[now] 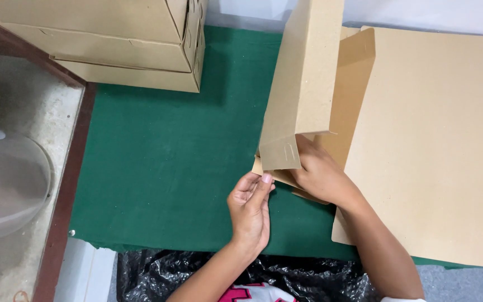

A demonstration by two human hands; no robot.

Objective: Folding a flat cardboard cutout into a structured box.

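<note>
A brown cardboard box blank stands partly folded above the green cloth, one panel raised upright with a small slotted flap at its lower corner. My right hand grips the lower inner part of this cardboard, fingers tucked under the folded panel. My left hand is just below the flap, fingers half curled, thumb tip touching the cardboard's bottom edge; it holds nothing that I can see.
A stack of flat cardboard sheets lies at the right. Folded cardboard boxes are piled at the back left. Black bubble wrap lies at the near edge. A clear plastic container stands beyond the table's wooden edge.
</note>
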